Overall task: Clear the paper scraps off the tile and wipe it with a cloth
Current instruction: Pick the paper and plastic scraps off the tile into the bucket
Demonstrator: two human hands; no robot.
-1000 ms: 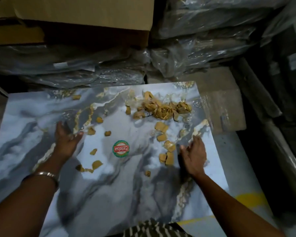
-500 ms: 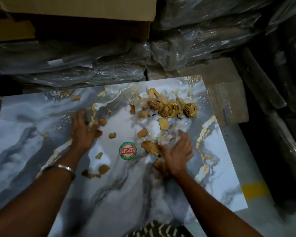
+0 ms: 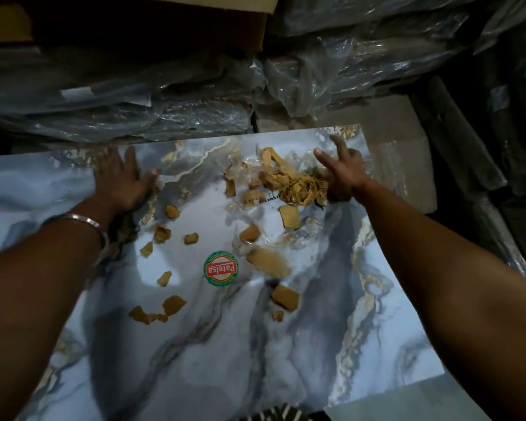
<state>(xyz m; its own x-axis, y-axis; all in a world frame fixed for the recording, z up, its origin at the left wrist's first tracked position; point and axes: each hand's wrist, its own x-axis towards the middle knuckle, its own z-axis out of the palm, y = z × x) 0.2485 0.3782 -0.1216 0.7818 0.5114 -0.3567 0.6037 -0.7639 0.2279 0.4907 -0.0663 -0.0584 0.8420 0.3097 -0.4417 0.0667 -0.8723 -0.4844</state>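
I see a large marbled tile (image 3: pixel 213 354) lying flat, scattered with brown paper scraps (image 3: pixel 268 262). My left hand (image 3: pixel 120 177) lies palm down near the tile's far left edge, fingers (image 3: pixel 128 154) straight and released, thumb out toward the scraps, grasping nothing. A metal bangle (image 3: pixel 82 221) sits on that wrist. My right hand (image 3: pixel 342 174) is near the tile's far right corner, index finger and thumb extended, the heel against a crumpled wad of paper and clear film (image 3: pixel 295 185); I cannot tell whether the lower fingers are curled round any of it. Loose scraps spread from that wad toward the tile's middle, around a round red and green sticker (image 3: pixel 220 269). Beyond the far edge lie plastic-wrapped bundles (image 3: pixel 164 98) and a cardboard box (image 3: pixel 128 16).
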